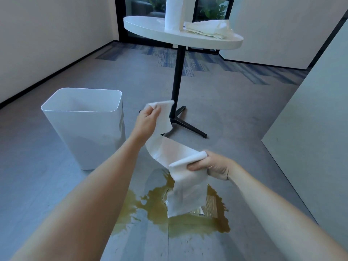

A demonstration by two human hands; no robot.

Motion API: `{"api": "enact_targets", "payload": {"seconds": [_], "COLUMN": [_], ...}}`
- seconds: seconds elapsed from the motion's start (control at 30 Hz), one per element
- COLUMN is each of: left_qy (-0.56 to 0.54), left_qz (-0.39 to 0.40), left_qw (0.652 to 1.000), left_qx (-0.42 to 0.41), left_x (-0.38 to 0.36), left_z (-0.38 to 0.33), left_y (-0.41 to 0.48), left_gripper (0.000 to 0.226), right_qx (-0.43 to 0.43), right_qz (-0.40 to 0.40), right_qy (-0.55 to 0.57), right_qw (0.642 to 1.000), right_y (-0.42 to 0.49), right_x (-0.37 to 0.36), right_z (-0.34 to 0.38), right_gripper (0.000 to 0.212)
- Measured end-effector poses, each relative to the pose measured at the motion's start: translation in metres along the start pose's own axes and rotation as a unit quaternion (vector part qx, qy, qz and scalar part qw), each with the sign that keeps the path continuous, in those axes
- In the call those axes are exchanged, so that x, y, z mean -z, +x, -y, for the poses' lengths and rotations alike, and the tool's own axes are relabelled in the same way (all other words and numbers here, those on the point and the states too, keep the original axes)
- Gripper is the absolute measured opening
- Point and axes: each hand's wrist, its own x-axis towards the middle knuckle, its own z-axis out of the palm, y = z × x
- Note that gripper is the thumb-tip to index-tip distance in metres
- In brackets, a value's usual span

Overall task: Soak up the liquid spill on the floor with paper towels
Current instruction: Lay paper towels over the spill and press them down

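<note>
A brownish-yellow liquid spill [188, 221] spreads over the grey floor in front of me. Above it I hold a long strip of white paper towel [175, 153]. My left hand [147, 120] pinches its upper end near the table leg. My right hand [212, 165] grips the strip lower down, and the free end [185, 198] hangs just over the spill; I cannot tell whether it touches the liquid. A paper towel roll [173, 13] stands upright on the round white table [150, 28].
A white waste bin [84, 127] stands open on the floor to the left of my arms. The table's black post and feet [178, 72] rise behind the spill. Crumpled towels [208, 28] lie on the tabletop. A pale wall panel [310, 147] closes the right side.
</note>
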Motion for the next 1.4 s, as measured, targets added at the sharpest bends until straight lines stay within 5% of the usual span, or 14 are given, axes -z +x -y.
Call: {"api": "enact_targets", "payload": {"seconds": [0.23, 0.43, 0.57, 0.73, 0.9, 1.1, 1.4], "left_qy": [0.079, 0.015, -0.07, -0.121, -0.094, -0.059, -0.053], "left_qz": [0.139, 0.21, 0.278, 0.354, 0.4, 0.318, 0.171], "left_qw": [0.985, 0.975, 0.952, 0.92, 0.906, 0.945, 0.984], "left_qx": [0.06, 0.072, 0.109, 0.118, 0.103, 0.047, 0.014], "left_x": [-0.016, -0.035, -0.043, -0.048, -0.053, -0.052, -0.049], "left_z": [0.01, -0.005, -0.018, -0.017, -0.018, -0.013, -0.005], "left_y": [-0.015, -0.025, -0.032, -0.029, -0.03, -0.034, -0.022], "left_gripper": [0.019, 0.019, 0.022, 0.068, 0.057, 0.023, 0.023], "right_qx": [0.088, 0.177, 0.164, 0.137, 0.115, 0.105, 0.04], "right_qz": [-0.099, -0.13, -0.127, -0.114, -0.112, -0.09, -0.065], "right_qy": [-0.131, -0.004, 0.105, 0.206, 0.234, 0.236, 0.121], "right_qw": [0.982, 0.976, 0.973, 0.962, 0.959, 0.962, 0.99], "right_y": [-0.009, -0.011, -0.01, -0.011, -0.013, -0.013, -0.004], "right_x": [0.017, 0.022, 0.027, 0.035, 0.038, 0.041, 0.037], "right_z": [0.061, 0.078, 0.074, 0.061, 0.059, 0.057, 0.051], "right_gripper": [0.021, 0.026, 0.035, 0.028, 0.032, 0.033, 0.044]}}
